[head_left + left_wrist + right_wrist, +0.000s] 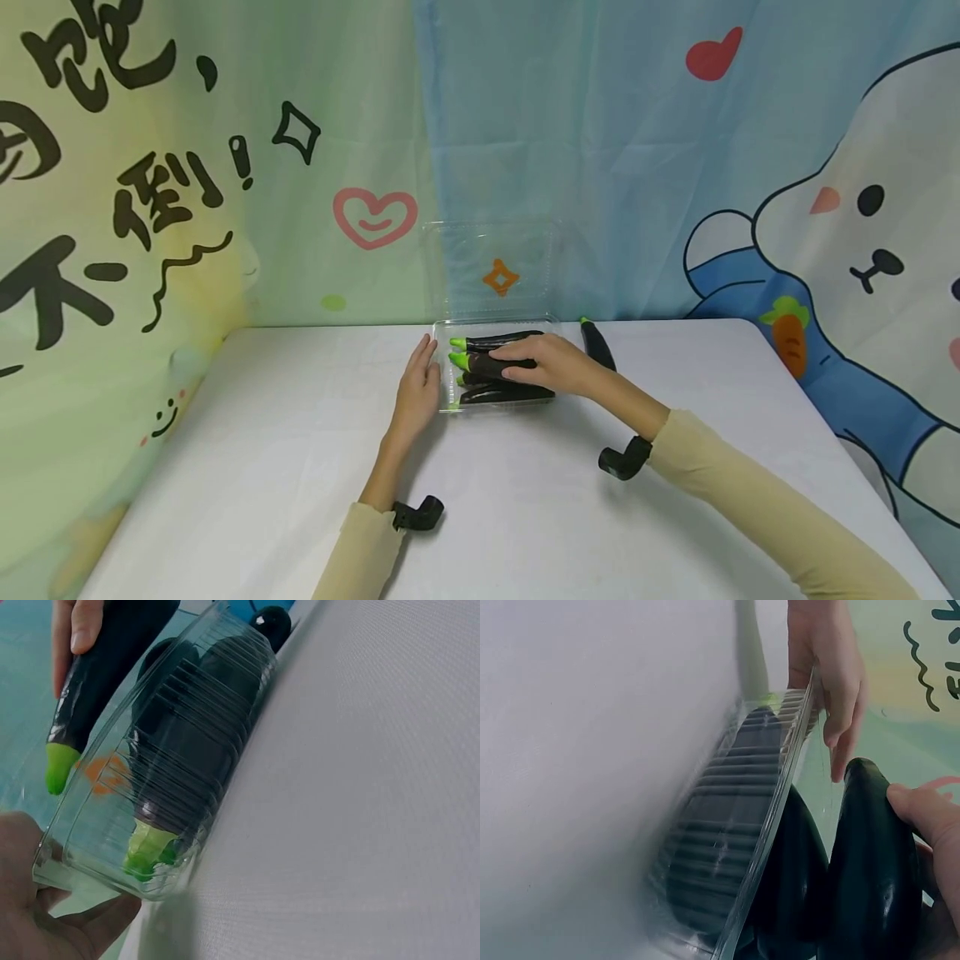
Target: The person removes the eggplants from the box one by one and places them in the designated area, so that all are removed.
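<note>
My right hand [551, 365] grips a dark purple eggplant [101, 682] with a bright green stem end, thumb on one side and fingers on the other. It is held over a clear plastic box [497, 407] in which several more eggplants [506, 395] lie side by side, stems to the left. In the right wrist view the held eggplant [870, 862] overlaps the box's rim. My left hand [417, 387] rests against the box's left end with fingers extended, as the left wrist view also shows.
The box's clear lid [491, 258] stands raised at the back. One more eggplant [597, 345] lies on the white table [300, 483] right of the box, near the back edge. A printed curtain [600, 167] hangs directly behind the table.
</note>
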Demonstrator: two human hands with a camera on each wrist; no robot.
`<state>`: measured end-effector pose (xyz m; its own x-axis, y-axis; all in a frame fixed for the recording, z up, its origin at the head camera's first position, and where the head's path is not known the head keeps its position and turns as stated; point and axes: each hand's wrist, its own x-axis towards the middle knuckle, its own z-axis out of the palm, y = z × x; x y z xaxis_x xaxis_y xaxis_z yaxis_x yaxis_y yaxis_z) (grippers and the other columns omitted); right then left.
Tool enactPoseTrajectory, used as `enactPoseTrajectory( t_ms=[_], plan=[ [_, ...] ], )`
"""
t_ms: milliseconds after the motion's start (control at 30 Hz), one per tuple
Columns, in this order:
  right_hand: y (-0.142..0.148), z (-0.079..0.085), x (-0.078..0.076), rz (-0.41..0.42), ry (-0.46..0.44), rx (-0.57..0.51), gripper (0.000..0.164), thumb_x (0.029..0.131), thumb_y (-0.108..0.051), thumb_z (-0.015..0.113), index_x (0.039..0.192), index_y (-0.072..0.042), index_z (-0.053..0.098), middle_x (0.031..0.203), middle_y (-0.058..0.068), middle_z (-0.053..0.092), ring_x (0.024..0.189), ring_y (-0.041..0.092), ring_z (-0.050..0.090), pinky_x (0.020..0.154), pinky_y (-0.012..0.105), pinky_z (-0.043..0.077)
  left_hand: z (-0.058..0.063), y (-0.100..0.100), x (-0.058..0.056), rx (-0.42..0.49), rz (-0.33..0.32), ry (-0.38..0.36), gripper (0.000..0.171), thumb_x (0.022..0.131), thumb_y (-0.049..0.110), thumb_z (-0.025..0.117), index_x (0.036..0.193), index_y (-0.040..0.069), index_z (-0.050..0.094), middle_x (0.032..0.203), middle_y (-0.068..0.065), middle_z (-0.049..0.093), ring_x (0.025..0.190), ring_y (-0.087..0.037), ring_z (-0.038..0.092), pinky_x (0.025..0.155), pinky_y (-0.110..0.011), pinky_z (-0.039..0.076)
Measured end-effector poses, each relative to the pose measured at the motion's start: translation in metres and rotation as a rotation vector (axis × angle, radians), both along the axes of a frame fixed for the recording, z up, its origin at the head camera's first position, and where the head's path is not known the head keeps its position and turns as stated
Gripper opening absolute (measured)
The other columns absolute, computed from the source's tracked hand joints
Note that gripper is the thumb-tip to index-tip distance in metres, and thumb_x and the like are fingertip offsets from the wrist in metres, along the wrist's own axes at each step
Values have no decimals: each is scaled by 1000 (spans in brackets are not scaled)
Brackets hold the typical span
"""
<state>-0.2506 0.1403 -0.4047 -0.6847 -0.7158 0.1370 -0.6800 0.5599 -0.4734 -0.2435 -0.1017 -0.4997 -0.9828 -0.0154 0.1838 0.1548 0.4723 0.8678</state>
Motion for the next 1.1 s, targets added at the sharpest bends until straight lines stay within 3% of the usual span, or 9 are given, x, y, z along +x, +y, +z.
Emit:
enactPoseTrajectory(
  t_ms=[467, 700, 933, 1100],
  plan=[
    [8, -2, -1, -86, 119, -16, 38, 96, -24, 60, 132, -12, 62, 131, 13, 63, 119, 30, 62, 95, 47, 53, 1, -1, 0, 1, -7, 7, 46, 101, 11, 38, 146, 2, 40, 159, -9, 32, 148, -27, 27, 122, -46, 24],
    [12, -5, -2, -159, 117, -101, 37, 91, -25, 66, 126, -13, 67, 125, 12, 67, 106, 27, 68, 72, 38, 57, 1, -1, 1, 0, -6, 1, 46, 101, 10, 39, 146, 2, 41, 159, -8, 32, 148, -26, 27, 122, -45, 24],
    [17, -5, -5, -294, 67, -56, 55, 82, -38, 74, 133, -21, 61, 132, 10, 64, 122, 32, 59, 95, 50, 52, 2, -1, 2, 5, -6, 2, 46, 101, 11, 39, 146, 3, 40, 159, -8, 32, 148, -26, 27, 122, -46, 24],
    [23, -8, -8, -328, 75, -67, 52, 85, -31, 74, 133, -17, 61, 131, 12, 64, 127, 38, 54, 93, 53, 52, 3, 0, 3, 8, -6, 3, 46, 101, 10, 39, 146, 2, 41, 158, -8, 32, 148, -27, 28, 122, -46, 24]
  ],
)
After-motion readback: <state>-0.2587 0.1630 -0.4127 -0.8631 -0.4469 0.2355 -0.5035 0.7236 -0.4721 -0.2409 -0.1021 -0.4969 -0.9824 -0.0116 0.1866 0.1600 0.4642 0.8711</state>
